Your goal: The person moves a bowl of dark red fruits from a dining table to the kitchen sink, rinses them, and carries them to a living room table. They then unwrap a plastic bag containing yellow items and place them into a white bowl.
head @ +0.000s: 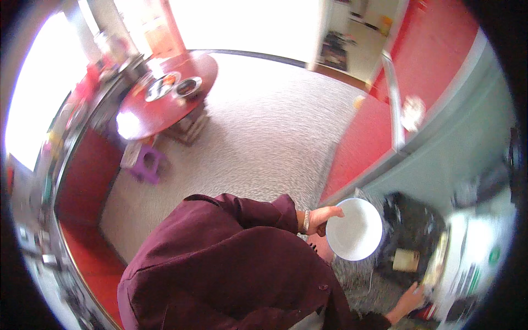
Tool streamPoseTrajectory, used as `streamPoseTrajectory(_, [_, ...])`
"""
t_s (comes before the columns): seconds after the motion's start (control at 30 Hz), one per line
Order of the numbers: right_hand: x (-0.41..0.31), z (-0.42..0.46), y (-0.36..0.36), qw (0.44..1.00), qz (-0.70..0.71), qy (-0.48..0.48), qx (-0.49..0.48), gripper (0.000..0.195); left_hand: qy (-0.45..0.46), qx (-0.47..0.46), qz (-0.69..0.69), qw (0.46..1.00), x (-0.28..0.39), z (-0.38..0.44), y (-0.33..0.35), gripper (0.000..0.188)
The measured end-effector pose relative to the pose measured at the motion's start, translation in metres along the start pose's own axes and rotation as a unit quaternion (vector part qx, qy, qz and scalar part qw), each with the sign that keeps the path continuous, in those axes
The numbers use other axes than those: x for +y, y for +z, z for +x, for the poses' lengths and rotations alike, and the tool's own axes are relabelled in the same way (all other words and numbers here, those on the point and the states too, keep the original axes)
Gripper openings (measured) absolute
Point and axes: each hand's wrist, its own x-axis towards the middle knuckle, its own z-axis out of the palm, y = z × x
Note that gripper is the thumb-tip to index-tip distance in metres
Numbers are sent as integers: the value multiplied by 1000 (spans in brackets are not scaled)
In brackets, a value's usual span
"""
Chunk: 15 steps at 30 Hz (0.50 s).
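My left hand (324, 217) holds a round white bowl (354, 231) by its near edge, the thumb over the rim. The bowl's open side faces up, and no contents show in it. Lower right, my right hand (410, 299) reaches to the edge of a white package (470, 255) with green and dark markings. The fingers are blurred, so their grip on it is unclear. Between bowl and package sits a black plastic bag (412, 227), with a small beige flat piece (406, 260) on its near side.
A red door (363, 144) with a metal frame stands beyond the bowl. Farther off is an oval red table (165, 111) bearing dishes, with a purple stool (146, 165) beside it. Red cabinets (88, 177) under a cluttered counter line the left side. A grey-green panel (458, 144) rises at right.
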Motion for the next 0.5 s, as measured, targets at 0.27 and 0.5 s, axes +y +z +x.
streamPoseTrajectory(0.27, [-285,-40,-21,938,269,-202,83,50,151,95,-110,978,32,-117,-142,47])
streamPoseTrajectory(0.5, [-438,-99,-22,873,387,-297,-8,43,298,194,-143,924,69,-223,-207,30])
